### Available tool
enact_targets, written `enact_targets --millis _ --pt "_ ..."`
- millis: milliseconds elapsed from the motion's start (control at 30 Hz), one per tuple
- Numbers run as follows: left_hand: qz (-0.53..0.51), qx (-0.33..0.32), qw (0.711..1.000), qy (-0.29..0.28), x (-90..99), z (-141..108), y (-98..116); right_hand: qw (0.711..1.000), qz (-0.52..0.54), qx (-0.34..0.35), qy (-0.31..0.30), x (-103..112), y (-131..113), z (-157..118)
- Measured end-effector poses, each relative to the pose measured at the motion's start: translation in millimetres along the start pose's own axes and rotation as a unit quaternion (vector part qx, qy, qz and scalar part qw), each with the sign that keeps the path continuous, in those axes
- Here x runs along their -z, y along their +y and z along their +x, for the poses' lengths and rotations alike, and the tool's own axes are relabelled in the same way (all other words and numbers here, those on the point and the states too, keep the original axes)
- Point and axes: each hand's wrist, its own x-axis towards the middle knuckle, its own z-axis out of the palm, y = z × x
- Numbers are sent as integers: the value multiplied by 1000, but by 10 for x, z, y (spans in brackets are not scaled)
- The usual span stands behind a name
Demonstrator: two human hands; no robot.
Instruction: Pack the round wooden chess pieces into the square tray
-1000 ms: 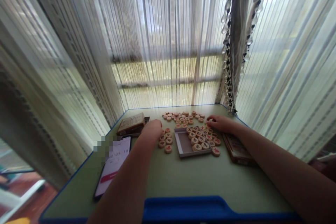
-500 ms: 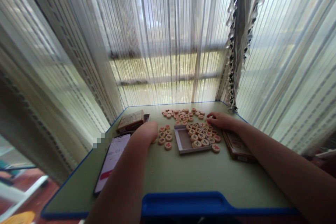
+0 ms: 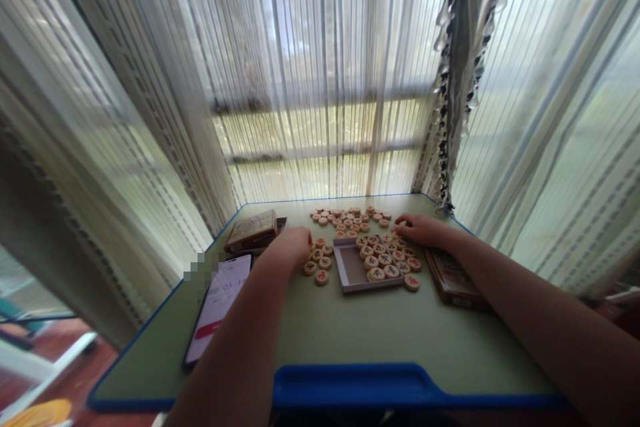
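Observation:
Round wooden pieces with red and black characters lie on the green table (image 3: 320,327). My left hand (image 3: 299,243) is at the upper left edge of a small group of pieces (image 3: 325,263), its fingers bent down and mostly hidden behind the hand. My right hand (image 3: 413,227) rests beside the pieces at the right, fingers curled low; whatever its fingertips hold is too small to make out. Between the hands sits a shallow open box (image 3: 350,267), its right part covered by black-character pieces (image 3: 384,259). More pieces (image 3: 350,217) spread out at the back.
A phone (image 3: 220,307) showing a timer lies at the left, partly under my left forearm. Behind it is a patterned box (image 3: 253,230). Another flat box (image 3: 453,280) lies under my right forearm. A blue tray (image 3: 355,383) edges the table's front. Curtains hang behind.
My left hand has moved right and slightly back, onto the edge of the small group of pieces. My right hand has hardly moved.

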Motion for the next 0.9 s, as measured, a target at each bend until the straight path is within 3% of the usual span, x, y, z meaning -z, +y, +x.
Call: enact_targets --millis 267,667,900 --pt "13 12 1000 -20 -42 34 -25 1000 6 -4 -2 -32 42 32" --pt "-10 -24 997 71 -127 167 -32 1000 18 -4 0 -62 101 59" --pt "-40 -6 996 81 -177 259 -84 1000 13 3 6 -61 105 60"
